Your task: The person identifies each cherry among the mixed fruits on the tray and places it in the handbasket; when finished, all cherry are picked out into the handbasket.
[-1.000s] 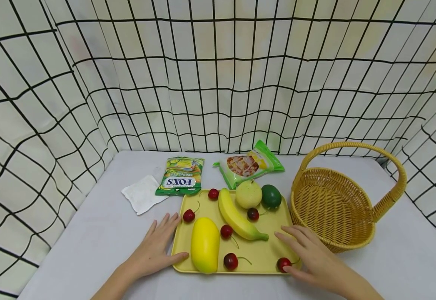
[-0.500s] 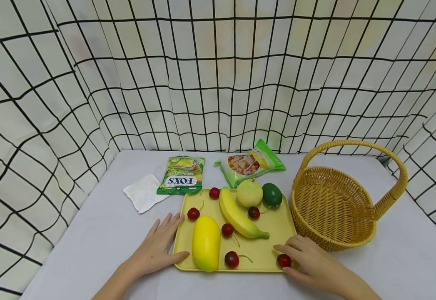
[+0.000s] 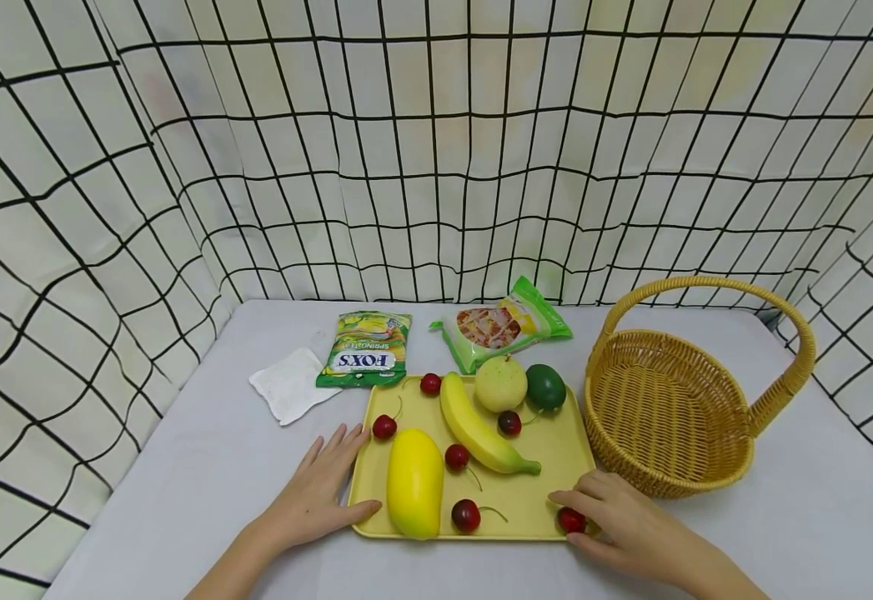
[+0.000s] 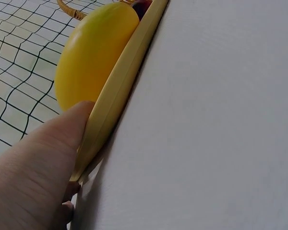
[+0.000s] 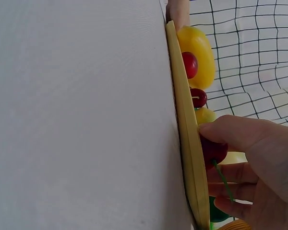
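In the head view, a yellow tray [image 3: 529,508] holds a yellow mango [image 3: 415,483], a banana [image 3: 477,429], several dark red cherries [image 3: 466,516], a round yellow-green fruit [image 3: 500,384] and a dark green oval fruit [image 3: 545,387]. My left hand [image 3: 319,492] rests along the tray's left edge, fingers nearly straight, thumb over the near corner. The left wrist view shows that thumb [image 4: 69,127] at the rim, beside the mango. At the near right corner, my right hand [image 3: 619,525] curls thumb and fingers around a cherry [image 5: 215,149], whose green stem hangs down.
A wicker basket [image 3: 664,417] with a tall handle stands just right of the tray. Behind the tray lie a green FOX'S packet [image 3: 364,350] and a green-and-white packet [image 3: 499,329], with a white sachet [image 3: 293,387] at left. Black-lined netting [image 3: 436,150] surrounds the table.
The fingers of my right hand have drawn in around the cherry at the near right corner. The upper left cherry has rocked slightly. My left hand keeps its place at the tray.
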Tool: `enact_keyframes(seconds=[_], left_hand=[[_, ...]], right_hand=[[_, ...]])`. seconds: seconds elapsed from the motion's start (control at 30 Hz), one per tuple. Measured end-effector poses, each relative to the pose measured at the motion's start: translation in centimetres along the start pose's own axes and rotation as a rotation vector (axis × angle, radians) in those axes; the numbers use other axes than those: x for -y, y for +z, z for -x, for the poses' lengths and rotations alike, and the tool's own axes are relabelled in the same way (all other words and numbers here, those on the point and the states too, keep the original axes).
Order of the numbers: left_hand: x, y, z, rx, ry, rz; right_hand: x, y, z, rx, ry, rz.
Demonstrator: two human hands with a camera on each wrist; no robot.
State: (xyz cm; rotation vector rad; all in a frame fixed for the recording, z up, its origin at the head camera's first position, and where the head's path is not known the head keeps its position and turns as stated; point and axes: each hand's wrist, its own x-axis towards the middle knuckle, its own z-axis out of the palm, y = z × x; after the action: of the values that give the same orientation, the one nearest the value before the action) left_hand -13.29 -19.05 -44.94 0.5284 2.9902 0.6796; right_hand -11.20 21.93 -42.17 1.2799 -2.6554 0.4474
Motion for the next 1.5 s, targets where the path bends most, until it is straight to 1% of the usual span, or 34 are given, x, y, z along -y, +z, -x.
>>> enact_keyframes(seconds=[0.2,0.37,0.7,0.77,0.97,1.13,1.3,1.5], left_hand=[[0.0,0.1,0.1,0.005,-0.006,0.001],[0.1,0.1,0.1,-0.012,0.016,-0.003],[0.0,0.0,0.2,-0.026,0.024,-0.008],[0.0,-0.1,0.2,-0.023,0.018,-0.004],[-0.1,-0.1,0.2,-0.005,0.007,-0.007],[0.0,0.0,0.1,-0.008,0.017,-0.008],[0.0,0.0,0.1,-0.001,0.009,-0.006],[0.1,0.0,0.1,0.003,0.004,-0.008]], right_hand=[[0.0,0.0,-0.1,-0.015,-0.021,-0.011],[0.0,-0.1,-0.1,-0.036,-0.048,-0.012],[0.4,-1.1,-0.6,-0.076,-0.085,0.032],[0.5,-1.4,-0.6,-0.084,-0.079,0.061],[1.0,-2.4,-0.6,-0.1,-0.016,0.137],[1.2,-3.1,-0.8,-0.145,-0.029,0.124],[1.1,-3.7,-0.8,-0.182,-0.048,0.113],[0.9,-4.7,-0.6,-0.216,-0.016,0.119]])
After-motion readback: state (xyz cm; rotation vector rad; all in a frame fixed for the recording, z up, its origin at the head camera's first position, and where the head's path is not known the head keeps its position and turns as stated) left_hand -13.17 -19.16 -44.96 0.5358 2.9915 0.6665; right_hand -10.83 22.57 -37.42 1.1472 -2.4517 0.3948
